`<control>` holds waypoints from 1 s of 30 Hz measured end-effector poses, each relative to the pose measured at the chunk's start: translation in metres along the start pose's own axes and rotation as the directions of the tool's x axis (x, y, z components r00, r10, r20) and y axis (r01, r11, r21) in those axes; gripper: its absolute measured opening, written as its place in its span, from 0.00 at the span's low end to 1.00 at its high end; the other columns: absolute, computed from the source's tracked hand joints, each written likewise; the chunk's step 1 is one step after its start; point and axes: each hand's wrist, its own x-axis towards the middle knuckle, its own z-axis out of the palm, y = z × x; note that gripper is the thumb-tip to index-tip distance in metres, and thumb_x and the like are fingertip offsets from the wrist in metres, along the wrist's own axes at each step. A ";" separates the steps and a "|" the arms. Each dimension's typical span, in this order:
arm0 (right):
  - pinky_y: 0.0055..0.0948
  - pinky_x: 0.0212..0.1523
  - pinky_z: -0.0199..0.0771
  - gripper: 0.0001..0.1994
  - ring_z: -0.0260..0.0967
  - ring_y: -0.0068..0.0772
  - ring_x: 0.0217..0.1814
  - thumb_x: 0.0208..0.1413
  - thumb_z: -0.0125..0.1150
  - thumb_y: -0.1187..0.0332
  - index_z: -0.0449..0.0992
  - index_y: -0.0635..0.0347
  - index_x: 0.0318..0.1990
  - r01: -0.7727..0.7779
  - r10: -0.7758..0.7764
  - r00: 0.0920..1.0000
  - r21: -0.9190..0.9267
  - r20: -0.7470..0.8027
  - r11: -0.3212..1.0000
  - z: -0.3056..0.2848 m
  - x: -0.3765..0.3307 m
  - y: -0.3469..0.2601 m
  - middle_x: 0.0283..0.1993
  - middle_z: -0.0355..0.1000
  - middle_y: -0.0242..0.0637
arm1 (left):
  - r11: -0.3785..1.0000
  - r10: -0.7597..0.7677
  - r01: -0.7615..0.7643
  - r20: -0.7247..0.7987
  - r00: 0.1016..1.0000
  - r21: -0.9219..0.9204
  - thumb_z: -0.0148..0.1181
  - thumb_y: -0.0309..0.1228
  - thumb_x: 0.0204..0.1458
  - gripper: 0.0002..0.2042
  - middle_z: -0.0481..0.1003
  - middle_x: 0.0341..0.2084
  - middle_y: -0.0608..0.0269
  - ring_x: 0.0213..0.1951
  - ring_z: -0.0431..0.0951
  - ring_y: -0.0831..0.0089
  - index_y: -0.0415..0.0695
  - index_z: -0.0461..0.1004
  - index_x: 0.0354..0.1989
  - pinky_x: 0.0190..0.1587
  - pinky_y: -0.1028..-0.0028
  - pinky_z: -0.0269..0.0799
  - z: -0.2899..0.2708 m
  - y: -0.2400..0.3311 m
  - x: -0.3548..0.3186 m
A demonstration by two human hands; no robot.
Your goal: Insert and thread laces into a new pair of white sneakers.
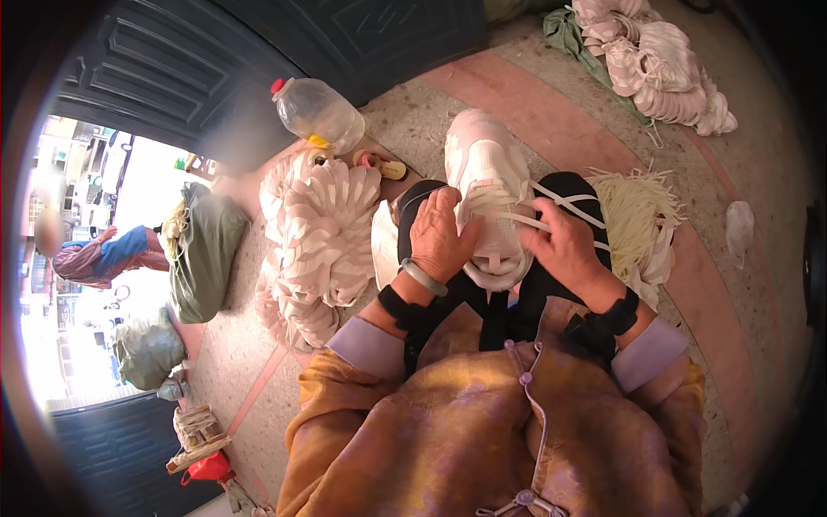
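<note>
A white sneaker (488, 159) lies across my lap, its toe pointing away from me and its heel opening near my body. My left hand (441, 231) grips the shoe's left side, thumb near the eyelets, some fingertips hidden against the upper. On the other side, my right hand (564, 247) is closed with a flat white shoelace (524, 220) pinched between thumb and fingers. The lace runs from the eyelets across the tongue to that hand. More pale lace (564, 200) trails over my dark right trouser leg.
White shoe uppers (319, 215) are heaped at my left. A bundle of cream laces (633, 211) lies at my right. Beyond are a clear jug (319, 112), a sandal (381, 164), more shoe pieces (663, 65) and green sacks (207, 250). A person (112, 254) is outside the doorway.
</note>
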 end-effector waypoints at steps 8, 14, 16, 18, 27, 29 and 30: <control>0.33 0.20 0.63 0.08 0.66 0.40 0.19 0.51 0.58 0.68 0.70 0.60 0.25 -0.069 0.073 0.996 0.084 -0.049 0.994 -0.019 -0.014 0.019 0.16 0.65 0.40 | 0.977 -0.148 0.146 -0.003 0.989 -0.154 0.58 0.26 0.39 0.12 0.66 0.21 0.62 0.19 0.68 0.70 0.43 0.63 0.31 0.25 0.72 0.66 0.012 -0.013 -0.005; 0.38 0.26 0.68 0.18 0.70 0.47 0.26 0.47 0.62 0.60 0.67 0.59 0.42 -0.051 0.051 0.999 -0.026 -0.008 0.998 -0.015 -0.008 0.002 0.24 0.70 0.43 | 0.993 -0.027 0.024 -0.024 0.999 -0.117 0.57 0.26 0.40 0.09 0.68 0.21 0.59 0.21 0.70 0.65 0.43 0.65 0.29 0.27 0.68 0.67 0.007 0.004 -0.001; 0.38 0.33 0.72 0.32 0.72 0.48 0.35 0.41 0.65 0.57 0.61 0.64 0.52 0.070 -0.074 0.997 -0.131 -0.023 0.989 -0.008 -0.005 -0.006 0.37 0.70 0.47 | 0.994 0.047 -0.049 -0.030 0.998 -0.096 0.57 0.26 0.41 0.07 0.69 0.22 0.58 0.22 0.72 0.63 0.42 0.68 0.29 0.28 0.67 0.68 0.004 0.014 0.004; 0.38 0.33 0.73 0.33 0.71 0.48 0.37 0.41 0.65 0.58 0.60 0.65 0.53 0.080 -0.083 0.997 -0.179 -0.009 0.981 0.000 0.001 -0.015 0.40 0.69 0.47 | 0.970 0.213 -0.225 -0.127 0.969 -0.091 0.56 0.27 0.43 0.03 0.72 0.23 0.57 0.25 0.74 0.59 0.43 0.72 0.27 0.29 0.65 0.70 0.009 0.022 0.011; 0.39 0.31 0.73 0.23 0.71 0.49 0.36 0.43 0.59 0.69 0.62 0.68 0.48 0.029 -0.023 0.999 -0.274 0.024 0.961 0.016 0.004 -0.007 0.39 0.66 0.47 | 0.992 0.021 -0.049 0.236 0.971 0.113 0.56 0.34 0.44 0.07 0.73 0.21 0.58 0.24 0.75 0.56 0.45 0.74 0.21 0.27 0.63 0.70 0.028 0.034 0.018; 0.40 0.31 0.73 0.20 0.70 0.49 0.35 0.43 0.56 0.71 0.64 0.68 0.46 -0.012 -0.001 0.999 -0.258 -0.052 0.966 0.022 0.003 -0.001 0.38 0.66 0.47 | 0.986 0.026 -0.070 0.274 0.961 0.153 0.56 0.35 0.44 0.08 0.73 0.21 0.58 0.24 0.75 0.56 0.44 0.74 0.20 0.26 0.62 0.70 0.032 0.034 0.019; 0.40 0.31 0.73 0.20 0.70 0.49 0.35 0.43 0.56 0.71 0.64 0.68 0.46 -0.014 0.001 0.999 -0.257 -0.052 0.966 0.023 0.003 0.000 0.38 0.66 0.47 | 0.988 0.025 -0.066 0.277 0.960 0.138 0.56 0.35 0.44 0.09 0.73 0.21 0.57 0.24 0.75 0.56 0.44 0.73 0.20 0.26 0.62 0.70 0.034 0.035 0.020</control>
